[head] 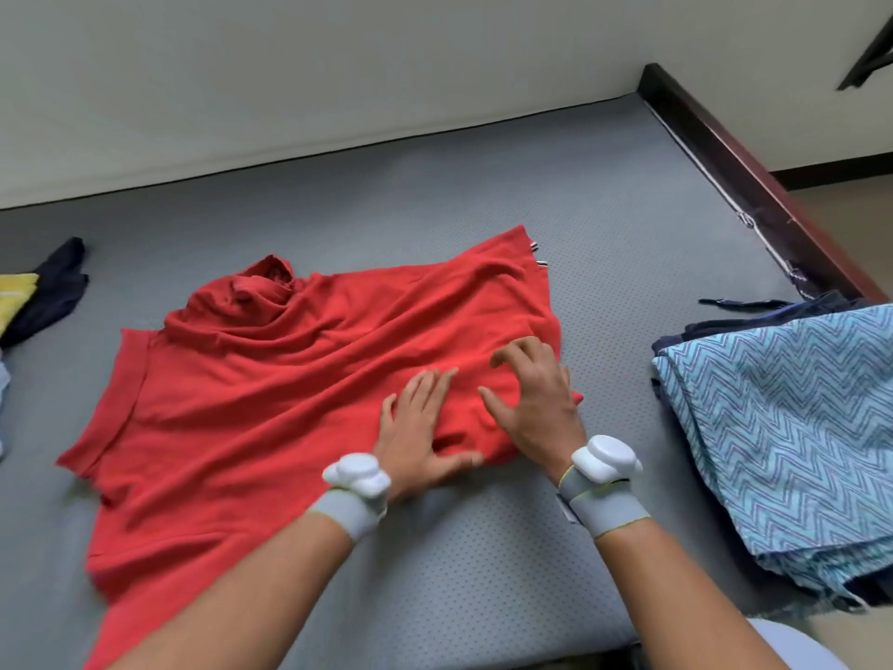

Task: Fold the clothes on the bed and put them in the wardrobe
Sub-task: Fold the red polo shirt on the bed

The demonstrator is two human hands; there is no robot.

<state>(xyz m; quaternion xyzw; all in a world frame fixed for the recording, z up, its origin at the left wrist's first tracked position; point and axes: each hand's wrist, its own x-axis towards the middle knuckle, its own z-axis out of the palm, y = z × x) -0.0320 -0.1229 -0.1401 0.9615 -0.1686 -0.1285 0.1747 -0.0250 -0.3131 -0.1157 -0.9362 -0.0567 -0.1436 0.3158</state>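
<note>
Two bare hands rest side by side on a red shirt (299,379) spread across a grey bed (483,563). The left hand (418,435) lies flat, fingers straight and together, palm pressing the cloth near the shirt's near right edge, thumb stretched toward the right. The right hand (534,396) sits just beside it, fingers spread and bent at the knuckles, fingertips touching the cloth without gripping it. Each wrist wears a grey band with a white device on top. The shirt lies wrinkled in the middle of the bed, its collar bunched toward the far left, one sleeve pointing left and the other toward the far right; its near left part runs under the left forearm and out of view. To the right, near the bed's edge, sits a folded stack of clothes (792,437), a blue zigzag-patterned cloth on top and darker cloth beneath. At the far left edge lies a dark garment (55,292) touching a yellow garment (14,297). A pale wall runs behind the bed, and a dark wooden bed frame (754,186) borders its right side.
</note>
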